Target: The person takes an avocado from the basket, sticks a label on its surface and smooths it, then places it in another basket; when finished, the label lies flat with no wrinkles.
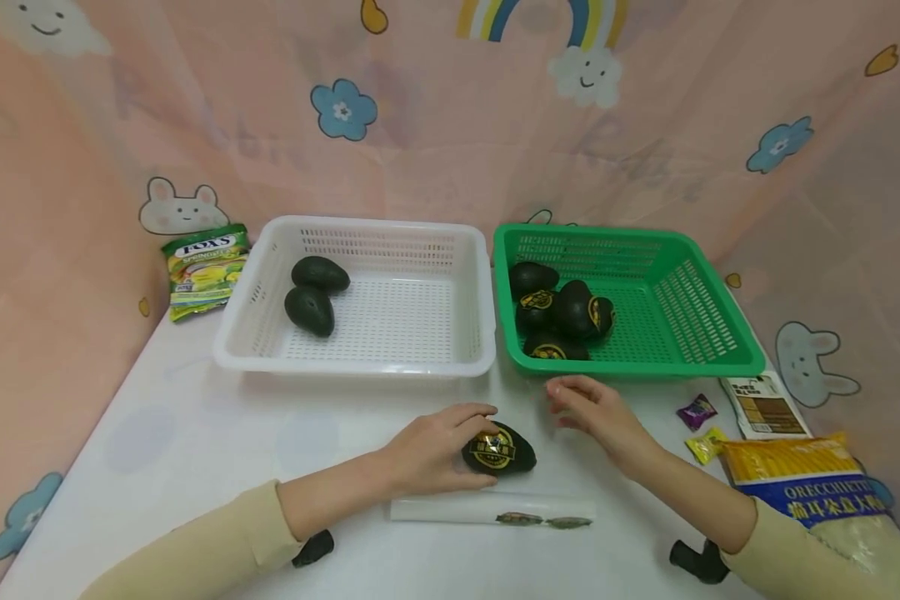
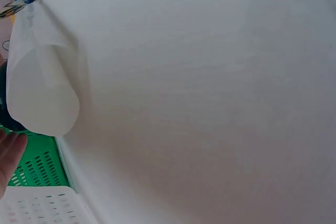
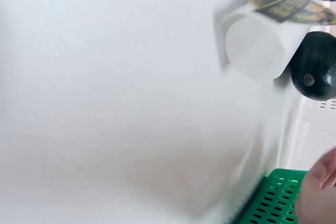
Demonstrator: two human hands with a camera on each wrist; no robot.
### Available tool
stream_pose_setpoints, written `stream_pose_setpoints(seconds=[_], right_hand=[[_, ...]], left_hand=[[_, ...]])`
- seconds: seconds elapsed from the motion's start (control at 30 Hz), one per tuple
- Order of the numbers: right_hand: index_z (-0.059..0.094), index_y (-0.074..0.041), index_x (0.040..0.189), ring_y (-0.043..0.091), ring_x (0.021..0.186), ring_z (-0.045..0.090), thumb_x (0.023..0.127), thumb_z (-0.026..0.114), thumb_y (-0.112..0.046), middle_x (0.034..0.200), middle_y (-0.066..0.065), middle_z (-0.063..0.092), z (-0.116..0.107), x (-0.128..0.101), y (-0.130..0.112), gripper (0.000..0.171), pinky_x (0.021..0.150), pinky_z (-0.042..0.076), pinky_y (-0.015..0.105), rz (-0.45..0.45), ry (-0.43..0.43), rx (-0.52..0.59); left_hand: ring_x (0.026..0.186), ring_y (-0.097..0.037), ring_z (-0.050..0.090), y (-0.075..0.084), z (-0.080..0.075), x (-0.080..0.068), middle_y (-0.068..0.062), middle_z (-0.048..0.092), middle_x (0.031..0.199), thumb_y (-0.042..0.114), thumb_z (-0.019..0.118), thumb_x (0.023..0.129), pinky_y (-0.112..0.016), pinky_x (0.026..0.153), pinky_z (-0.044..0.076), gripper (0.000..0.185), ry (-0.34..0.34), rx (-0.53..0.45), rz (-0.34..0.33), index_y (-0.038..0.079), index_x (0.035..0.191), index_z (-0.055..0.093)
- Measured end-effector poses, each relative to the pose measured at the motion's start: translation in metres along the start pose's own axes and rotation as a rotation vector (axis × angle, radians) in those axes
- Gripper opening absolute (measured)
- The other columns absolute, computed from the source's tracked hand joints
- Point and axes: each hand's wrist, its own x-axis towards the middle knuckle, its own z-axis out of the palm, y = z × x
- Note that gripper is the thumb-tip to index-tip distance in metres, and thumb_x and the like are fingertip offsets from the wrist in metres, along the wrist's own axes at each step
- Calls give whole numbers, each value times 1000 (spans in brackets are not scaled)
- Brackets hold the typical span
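Note:
My left hand [image 1: 437, 452] holds a dark green avocado [image 1: 516, 457] on the table, fingers over its top and thumb along its near side. A black and gold round sticker sits on the avocado's upper face. Just in front of it lies a white roll [image 1: 450, 509] with dark oval stickers near its right end. In the right wrist view, the avocado [image 3: 314, 69] lies behind the roll [image 3: 254, 48]. To the right of the avocado, my right hand [image 1: 603, 421] hovers by the green basket's near edge, fingers loosely bent, with nothing visible in them.
A white basket [image 1: 367, 369] at back left holds two plain avocados [image 1: 319, 275]. The green basket [image 1: 645, 368] beside it holds several avocados [image 1: 573, 308], most with stickers showing. Two candies [image 1: 697, 412], a pasta bag [image 1: 802, 483] and a flat packet [image 1: 767, 406] lie right; a Fox's bag [image 1: 207, 271] stands left.

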Motion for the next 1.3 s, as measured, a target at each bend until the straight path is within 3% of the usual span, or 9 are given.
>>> stream_pose_setpoints(seconds=[0.07,0.2,0.33,0.53,0.67,0.8,0.97,1.17,1.3], right_hand=[[51,3,128,21,107,59,98,60,-36,116,8,63,-8,-1,-2,51,87,53,28,59,46,160],[60,-5,113,12,101,63,101,56,-26,105,0,67,-21,-1,-2,24,86,52,21,86,52,437],[71,-10,96,8,91,66,101,56,-18,94,-1,71,-29,1,-2,18,79,52,17,57,19,558],[76,-12,93,6,90,67,100,57,-17,92,-1,73,-35,5,0,20,78,52,17,49,1,526],[75,-16,91,4,91,64,101,56,-19,93,-5,71,-37,4,2,22,80,51,18,49,19,458],[74,-16,93,6,98,63,99,59,-23,94,-7,70,-37,7,4,18,88,50,23,60,41,379],[72,-8,101,10,102,63,97,63,-26,95,-5,70,-37,10,7,20,90,50,25,79,54,342],[71,-9,101,12,103,61,97,63,-27,95,-4,69,-37,8,8,20,90,50,25,67,61,326],[71,-9,99,11,101,61,97,62,-28,94,-4,69,-37,7,8,20,88,51,24,66,68,326]], left_hand=[[121,-17,55,2,0,2,-7,58,132,38,80,79,-27,95,48,57,-42,2,-22,11,124,57],[115,-15,59,3,0,5,-5,61,126,29,81,80,-25,95,48,59,-103,-9,-44,10,128,53],[111,-12,60,2,-1,8,-4,63,123,27,82,79,-22,94,47,58,-108,-56,-39,9,127,54],[107,-9,60,11,-26,37,-2,65,120,27,85,76,-17,87,49,58,-64,-252,-37,9,123,57],[104,-9,61,15,-60,89,-2,65,118,28,86,76,-15,83,49,56,3,-259,-69,9,120,58],[100,-9,60,2,-81,141,0,65,116,32,84,77,-17,83,47,55,-11,-120,-130,9,120,58],[95,-11,58,-16,-71,175,1,63,112,34,81,80,-19,79,47,54,-146,2,-202,10,121,57],[102,-13,59,-21,-46,193,-1,62,117,30,75,88,-21,81,48,46,-241,109,-218,9,124,55],[119,-19,55,-21,-41,200,-5,53,138,33,71,90,-27,92,48,59,-275,140,-238,11,139,48]])
